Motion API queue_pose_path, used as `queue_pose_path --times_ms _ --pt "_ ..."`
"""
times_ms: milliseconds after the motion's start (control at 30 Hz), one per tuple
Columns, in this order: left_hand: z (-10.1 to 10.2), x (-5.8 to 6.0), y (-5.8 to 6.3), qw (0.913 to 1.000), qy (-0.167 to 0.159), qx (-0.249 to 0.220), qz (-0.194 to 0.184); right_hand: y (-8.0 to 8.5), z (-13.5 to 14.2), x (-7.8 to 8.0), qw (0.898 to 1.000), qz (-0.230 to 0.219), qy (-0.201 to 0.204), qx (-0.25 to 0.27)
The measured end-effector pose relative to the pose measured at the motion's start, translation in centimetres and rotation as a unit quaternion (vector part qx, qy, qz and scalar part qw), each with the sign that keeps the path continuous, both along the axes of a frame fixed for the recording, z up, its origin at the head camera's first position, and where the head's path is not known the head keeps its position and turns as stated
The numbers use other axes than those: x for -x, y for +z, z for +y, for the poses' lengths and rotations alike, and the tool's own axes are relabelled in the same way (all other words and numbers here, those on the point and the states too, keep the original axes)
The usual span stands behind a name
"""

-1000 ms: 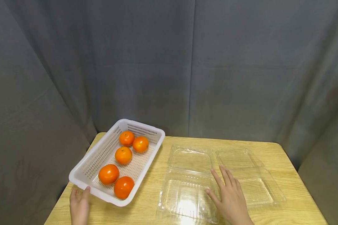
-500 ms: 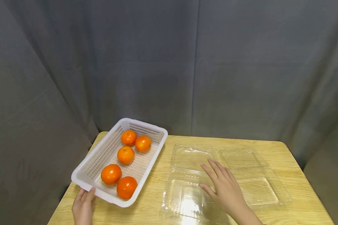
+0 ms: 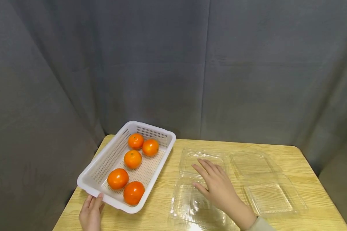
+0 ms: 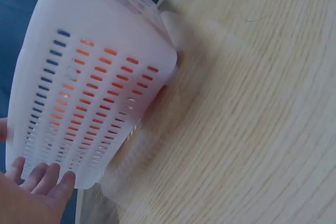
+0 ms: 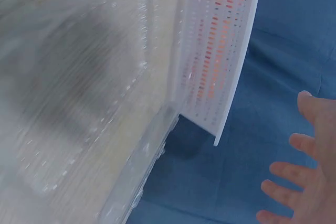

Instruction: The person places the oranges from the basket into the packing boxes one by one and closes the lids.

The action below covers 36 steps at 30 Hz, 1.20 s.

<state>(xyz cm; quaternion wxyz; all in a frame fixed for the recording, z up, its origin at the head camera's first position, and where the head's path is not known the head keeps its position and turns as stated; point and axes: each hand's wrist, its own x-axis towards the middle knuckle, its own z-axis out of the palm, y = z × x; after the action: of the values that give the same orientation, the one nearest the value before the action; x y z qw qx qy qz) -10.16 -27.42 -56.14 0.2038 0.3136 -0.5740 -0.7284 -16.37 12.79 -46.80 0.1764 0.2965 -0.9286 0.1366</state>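
Note:
At the left of the head view a white slotted plastic basket [image 3: 94, 192] holds several round orange fruits [image 3: 133, 159], the nearer ones larger and redder. My left hand [image 3: 91, 213] grips the basket's near left corner, thumb on the rim. In the left wrist view its fingers [image 4: 47, 178] lie against the slotted outer wall. My right hand [image 3: 217, 186] hovers, fingers spread and holding nothing, over a clear plastic clamshell box [image 3: 179, 195] that lies unfolded. The right wrist view also shows this right hand [image 5: 302, 182] with fingers apart.
A second unfolded clear clamshell box [image 3: 271, 197] lies to the right of the first, on the light wood table [image 3: 318, 192]. Grey curtain [image 3: 202, 70] hangs close behind the table and along both sides.
My right hand has moved left and away from me over the left clamshell box. My left hand stays at the basket corner. The whole head view has shifted slightly.

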Motion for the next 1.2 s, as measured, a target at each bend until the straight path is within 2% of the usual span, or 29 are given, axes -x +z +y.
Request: queue_pose_path --times_ms 67,200,333,567,800,867,1100,1200 --pt "-0.7 0.1 -0.9 0.9998 -0.007 -0.013 -0.012 0.2 -0.8 0.3 1.000 -0.007 0.006 0.007" --pt "-1.9 1.1 -3.2 0.9975 0.002 -0.059 -0.038 1.0 -2.2 0.8 1.000 -0.013 0.018 0.010" --pt "-2.8 2.0 -5.0 0.9963 0.029 -0.075 -0.029 2.1 -3.8 1.4 0.999 -0.004 0.037 -0.002" --pt "-2.4 1.8 -4.8 0.9968 0.035 -0.069 -0.020 3.4 -6.3 3.0 0.993 0.005 0.111 -0.037" --pt "-2.0 1.5 -4.5 0.9971 0.027 -0.071 -0.004 4.3 -9.0 4.4 0.980 -0.012 0.171 -0.105" --pt "-2.0 1.3 -4.4 0.9977 0.018 -0.065 0.003 4.2 -9.8 4.7 0.975 -0.009 0.182 -0.128" --pt "-2.2 1.7 -4.8 0.9971 0.032 -0.067 -0.018 4.1 -12.5 5.4 0.962 -0.010 0.192 -0.192" --pt "-2.2 1.4 -4.8 0.9972 0.026 -0.070 -0.007 3.9 -13.5 5.4 0.956 -0.009 0.204 -0.211"
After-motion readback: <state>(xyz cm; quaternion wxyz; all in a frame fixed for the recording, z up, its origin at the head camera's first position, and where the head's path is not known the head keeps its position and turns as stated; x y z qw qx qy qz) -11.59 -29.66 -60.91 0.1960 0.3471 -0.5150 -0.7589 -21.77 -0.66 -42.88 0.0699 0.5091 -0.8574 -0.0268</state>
